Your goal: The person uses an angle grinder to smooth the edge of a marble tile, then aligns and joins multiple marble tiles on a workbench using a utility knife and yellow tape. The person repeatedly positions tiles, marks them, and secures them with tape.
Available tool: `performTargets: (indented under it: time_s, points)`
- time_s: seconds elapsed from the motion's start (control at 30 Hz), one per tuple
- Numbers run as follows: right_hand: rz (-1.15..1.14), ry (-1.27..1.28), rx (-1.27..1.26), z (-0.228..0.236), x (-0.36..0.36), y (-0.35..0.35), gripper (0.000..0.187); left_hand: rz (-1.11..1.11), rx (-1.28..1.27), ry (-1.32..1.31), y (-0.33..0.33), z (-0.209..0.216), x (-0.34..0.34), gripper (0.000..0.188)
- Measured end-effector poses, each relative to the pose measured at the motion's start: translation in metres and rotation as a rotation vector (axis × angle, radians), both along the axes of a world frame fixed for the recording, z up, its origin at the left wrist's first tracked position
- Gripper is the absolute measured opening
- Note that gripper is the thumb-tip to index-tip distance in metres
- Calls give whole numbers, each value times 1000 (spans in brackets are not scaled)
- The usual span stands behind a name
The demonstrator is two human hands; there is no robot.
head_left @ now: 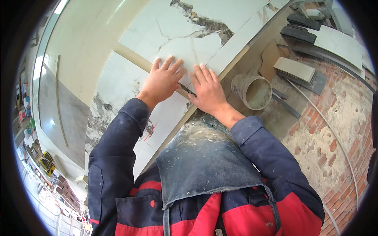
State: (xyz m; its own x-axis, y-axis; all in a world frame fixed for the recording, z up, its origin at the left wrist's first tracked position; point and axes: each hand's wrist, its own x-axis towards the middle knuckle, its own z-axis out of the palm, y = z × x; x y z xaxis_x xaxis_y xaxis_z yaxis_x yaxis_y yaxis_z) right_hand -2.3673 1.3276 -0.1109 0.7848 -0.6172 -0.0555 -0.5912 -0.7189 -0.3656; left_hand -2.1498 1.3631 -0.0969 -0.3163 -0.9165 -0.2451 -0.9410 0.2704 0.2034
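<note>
A white marble-patterned slab (pixel 177 43) with a dark brown vein lies ahead of me on the bench. My left hand (pixel 163 82) rests with fingers spread on its near edge. Beside it, my right hand (pixel 210 91) lies with fingers stretched out near the seam between this slab and a narrow white strip (pixel 232 53) along its right side. Nearer to me on the left lies a second marble-patterned slab (pixel 122 84), with a gap between the two. Neither hand grips anything; a small dark spot between them is partly hidden.
Right of the bench, a dirty bucket (pixel 258 92) stands on the floor. Beyond it are a stack of tile pieces (pixel 295 70), black blocks (pixel 298 34) and a pale hose (pixel 330 129) across worn brickwork (pixel 334 157). A long grey panel (pixel 63 110) lies at the left.
</note>
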Motion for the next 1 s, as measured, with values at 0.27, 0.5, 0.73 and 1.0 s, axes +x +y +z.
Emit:
performTargets:
  time_s: [0.27,0.5,0.73,1.0]
  points:
    - [93,94,64,16,-3,-18,68,78,8,50,0,-2,-2,64]
    - [-49,-111,68,24,-72,-93,54,463,-181,-413,-21,12,50,71]
    - [-57,-224,241,21,-131,-211,43,1022,-375,-160,6,37,65,60]
    - [-13,-309,225,39,-149,-371,34,1465,-278,-89,45,28,-80,52]
